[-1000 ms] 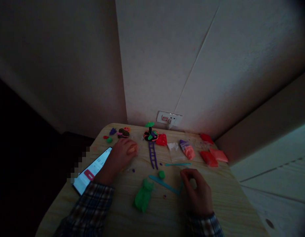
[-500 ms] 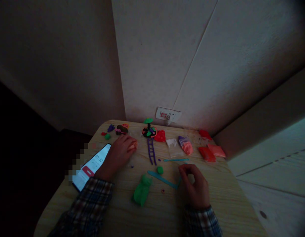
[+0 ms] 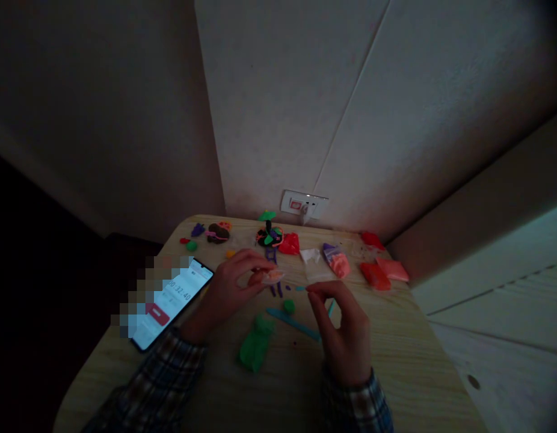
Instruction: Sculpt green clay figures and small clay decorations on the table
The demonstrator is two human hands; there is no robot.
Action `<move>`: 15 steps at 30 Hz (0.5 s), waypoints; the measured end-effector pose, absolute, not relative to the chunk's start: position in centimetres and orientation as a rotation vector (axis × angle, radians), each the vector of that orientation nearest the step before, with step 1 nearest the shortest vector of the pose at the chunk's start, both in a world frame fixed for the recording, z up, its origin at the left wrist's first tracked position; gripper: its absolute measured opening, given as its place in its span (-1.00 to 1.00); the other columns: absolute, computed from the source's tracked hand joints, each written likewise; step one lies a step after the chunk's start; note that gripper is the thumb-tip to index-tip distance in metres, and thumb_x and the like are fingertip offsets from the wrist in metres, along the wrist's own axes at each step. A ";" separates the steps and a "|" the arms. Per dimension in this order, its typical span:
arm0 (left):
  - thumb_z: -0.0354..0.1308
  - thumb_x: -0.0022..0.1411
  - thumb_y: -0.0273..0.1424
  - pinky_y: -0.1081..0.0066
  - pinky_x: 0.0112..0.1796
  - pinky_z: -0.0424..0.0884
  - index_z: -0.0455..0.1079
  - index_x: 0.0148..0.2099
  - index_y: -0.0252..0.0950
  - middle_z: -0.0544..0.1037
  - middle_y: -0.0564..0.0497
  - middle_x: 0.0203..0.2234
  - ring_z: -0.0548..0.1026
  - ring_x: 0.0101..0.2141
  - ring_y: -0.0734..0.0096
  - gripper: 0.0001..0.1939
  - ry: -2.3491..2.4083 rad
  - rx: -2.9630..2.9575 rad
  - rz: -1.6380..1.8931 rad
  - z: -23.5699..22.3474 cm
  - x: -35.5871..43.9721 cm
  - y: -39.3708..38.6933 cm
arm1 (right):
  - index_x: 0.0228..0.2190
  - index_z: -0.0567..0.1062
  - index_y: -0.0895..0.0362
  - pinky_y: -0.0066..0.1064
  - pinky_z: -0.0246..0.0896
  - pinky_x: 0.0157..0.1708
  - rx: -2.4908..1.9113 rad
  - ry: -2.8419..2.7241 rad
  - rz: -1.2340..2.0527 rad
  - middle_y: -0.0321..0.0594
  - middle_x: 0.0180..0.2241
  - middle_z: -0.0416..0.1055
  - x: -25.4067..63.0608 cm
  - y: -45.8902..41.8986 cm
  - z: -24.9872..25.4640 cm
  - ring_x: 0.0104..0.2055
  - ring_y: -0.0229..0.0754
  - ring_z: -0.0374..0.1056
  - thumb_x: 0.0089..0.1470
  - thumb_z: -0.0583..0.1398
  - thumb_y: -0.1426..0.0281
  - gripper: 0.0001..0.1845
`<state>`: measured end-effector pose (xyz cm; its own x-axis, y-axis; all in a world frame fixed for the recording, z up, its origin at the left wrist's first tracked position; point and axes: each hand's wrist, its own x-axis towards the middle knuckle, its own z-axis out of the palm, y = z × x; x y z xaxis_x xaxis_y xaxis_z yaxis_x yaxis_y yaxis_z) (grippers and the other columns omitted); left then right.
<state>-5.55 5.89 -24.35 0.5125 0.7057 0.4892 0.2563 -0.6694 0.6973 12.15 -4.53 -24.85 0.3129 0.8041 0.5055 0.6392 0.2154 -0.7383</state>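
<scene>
- Your plaid sleeves point(image 3: 355, 403) slant in from the near edge, each forearm angled inward over the table point(image 3: 418, 373).
- A green packet point(image 3: 254, 349) lies between your forearms, nearer the left one.
- Your right hand point(image 3: 344, 334) is raised with its back outward, thumb and forefinger brought together at the tips in a loop; whether they grip anything, you cannot tell from here.
- A flat blue stick point(image 3: 290, 323) and a green ball point(image 3: 289, 307) lie just left of that hand.
- Your left hand point(image 3: 228, 291) reaches inward, wrist bent, fingers curled and pinching a small orange packet point(image 3: 273, 276).
- The phone point(image 3: 170, 310) lies left of that hand.
- Beyond the orange packet, partly hidden, is a purple ladder point(image 3: 271, 255).
- Farther past both hands stands a small toy point(image 3: 269, 237).
</scene>
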 end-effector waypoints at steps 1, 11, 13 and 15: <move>0.16 0.21 -0.47 0.40 -0.21 0.40 0.50 -0.23 -0.31 0.55 -0.03 -0.31 0.50 -0.26 0.36 -0.90 0.783 2.198 1.043 -24.3 -5.4 5.7 | -0.38 0.49 0.09 -0.38 0.23 -0.37 -1.473 -1.403 0.192 -0.28 -0.46 0.44 11.8 -4.3 -24.4 -0.40 -0.21 0.35 0.13 0.16 0.41 -0.90; 0.19 0.21 -0.40 0.37 -0.19 0.40 0.49 -0.23 -0.28 0.55 -0.02 -0.31 0.49 -0.24 0.35 -0.91 0.780 2.210 0.997 -24.9 -4.6 5.1 | -0.41 0.50 0.09 -0.32 0.12 -0.32 -1.534 -1.502 0.152 -0.29 -0.48 0.40 10.1 -3.1 -23.9 -0.42 -0.21 0.29 0.16 0.14 0.40 -0.85; 0.18 0.22 -0.41 0.38 -0.20 0.40 0.50 -0.23 -0.29 0.56 -0.03 -0.31 0.48 -0.25 0.35 -0.91 0.770 2.208 0.994 -25.0 -4.6 5.1 | -0.43 0.48 0.09 -0.32 0.09 -0.30 -1.560 -1.533 0.109 -0.31 -0.49 0.39 10.0 -3.0 -24.0 -0.43 -0.22 0.28 0.14 0.16 0.41 -0.87; 0.19 0.21 -0.42 0.37 -0.19 0.40 0.50 -0.23 -0.29 0.56 -0.03 -0.31 0.48 -0.24 0.35 -0.91 0.771 2.205 0.987 -25.0 -4.6 5.1 | -0.45 0.47 0.10 -0.32 0.06 -0.27 -1.581 -1.558 0.072 -0.32 -0.50 0.39 10.0 -3.0 -23.9 -0.43 -0.23 0.28 0.12 0.18 0.42 -0.89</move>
